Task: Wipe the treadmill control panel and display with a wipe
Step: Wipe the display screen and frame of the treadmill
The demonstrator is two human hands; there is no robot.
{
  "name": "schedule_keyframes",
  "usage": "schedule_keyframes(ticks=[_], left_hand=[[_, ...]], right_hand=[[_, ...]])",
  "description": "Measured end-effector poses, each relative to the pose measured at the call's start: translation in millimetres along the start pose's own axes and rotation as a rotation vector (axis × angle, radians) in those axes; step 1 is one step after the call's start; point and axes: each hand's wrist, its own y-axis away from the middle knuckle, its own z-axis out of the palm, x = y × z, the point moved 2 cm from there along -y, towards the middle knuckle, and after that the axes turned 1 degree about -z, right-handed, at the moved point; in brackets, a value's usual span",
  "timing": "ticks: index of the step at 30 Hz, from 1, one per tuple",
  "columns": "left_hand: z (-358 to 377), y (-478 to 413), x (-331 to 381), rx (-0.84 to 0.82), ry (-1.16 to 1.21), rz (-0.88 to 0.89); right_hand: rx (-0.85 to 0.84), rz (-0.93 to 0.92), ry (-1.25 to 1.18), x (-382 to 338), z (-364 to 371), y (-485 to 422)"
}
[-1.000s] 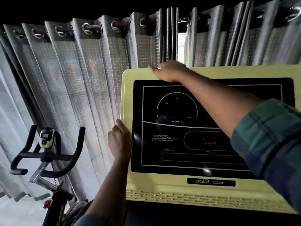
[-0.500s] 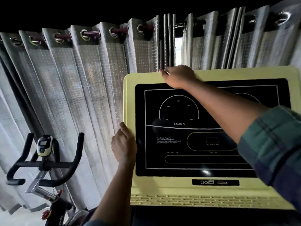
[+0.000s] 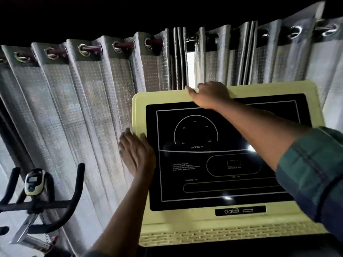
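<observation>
Our right hand (image 3: 210,94) lies pressed flat on the top edge of the yellow control panel (image 3: 185,217), and we cannot tell whether a wipe is under it. Our left hand (image 3: 136,154) rests open-fingered against the panel's left edge, beside the black display (image 3: 213,164). Grey curtains (image 3: 83,108) hang behind.

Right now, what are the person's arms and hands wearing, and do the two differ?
Both hands are bare: no gloves show on the left hand or the right hand. The right arm has a dark green and blue plaid sleeve pushed up, leaving the forearm uncovered. The left forearm is uncovered as far as the frame shows. No watch or bracelet shows.
</observation>
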Motion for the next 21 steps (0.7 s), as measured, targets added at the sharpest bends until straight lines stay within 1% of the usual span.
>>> schedule_keyframes(ticks=[2, 3, 5, 7, 8, 10, 12, 15, 17, 19, 21], left_hand=[[3.3, -27.5, 36.9, 0.045, -0.080, 0.117], [6.6, -42.7, 56.4, 0.029, -0.127, 0.205], [22.8, -69.1, 97.5, -0.100, -0.198, 0.388], [42.3, -86.7, 127.1, -0.285, -0.271, 0.492], [51.3, -91.7, 134.5, -0.344, -0.317, 0.491], [63.6, -96.5, 141.9, -0.373, -0.386, 0.437], [70.2, -96.9, 143.3, -0.325, -0.390, 0.416], [73.6, -94.6, 138.5, -0.257, -0.376, 0.438], [74.3, -94.2, 138.5, -0.236, -0.369, 0.439], [74.1, -93.3, 139.9, -0.231, -0.365, 0.426], [74.7, -93.0, 141.8, -0.231, -0.374, 0.417]], right_hand=[[-0.059, -0.028, -0.112, 12.6, 0.0, -0.2], [-0.076, -0.042, -0.154, 20.6, -0.9, -0.6], [-0.060, -0.022, -0.095, 34.3, -1.8, -3.7], [-0.018, -0.014, -0.031, 32.4, 1.3, -6.4], [-0.016, -0.033, -0.050, 31.1, 3.2, -7.0], [-0.045, -0.100, -0.138, 42.5, 4.2, -9.4], [-0.078, -0.096, -0.189, 64.7, 3.2, -12.2], [-0.011, -0.033, -0.102, 68.2, 9.1, -15.2], [0.024, -0.078, -0.107, 64.4, 13.2, -15.2], [0.010, -0.172, -0.174, 77.9, 13.4, -11.9], [-0.012, -0.144, -0.178, 98.9, 13.0, -10.5]])
